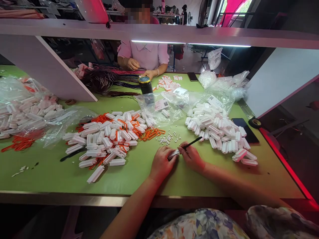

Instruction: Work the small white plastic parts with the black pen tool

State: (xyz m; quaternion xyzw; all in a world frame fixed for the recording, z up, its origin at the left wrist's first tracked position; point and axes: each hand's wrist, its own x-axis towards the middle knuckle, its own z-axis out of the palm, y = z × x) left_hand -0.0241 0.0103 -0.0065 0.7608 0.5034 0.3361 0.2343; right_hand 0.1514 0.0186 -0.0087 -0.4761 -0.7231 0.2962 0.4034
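Observation:
My left hand (pixel 162 163) is closed around a white plastic connector housing (pixel 173 154) with a row of small holes, held just above the green table. My right hand (pixel 191 157) pinches a slim black stick-like tool (pixel 196 141), its back end pointing up and to the right. The fingers of that hand meet the right end of the housing, and the tool's working tip is hidden by them. Just beyond my hands lies a scatter of tiny white plugs (pixel 167 138). To the right is a heap of white connector housings (pixel 214 126).
At left, more housings (pixel 107 142) are piled with orange clips (pixel 152 133). Clear plastic bags (pixel 171 114), a dark can (pixel 145 87) and a black phone (pixel 245 131) lie around. Across the table, under a shelf (pixel 159 33), a person (pixel 144 54) handles bundled wires (pixel 104 78).

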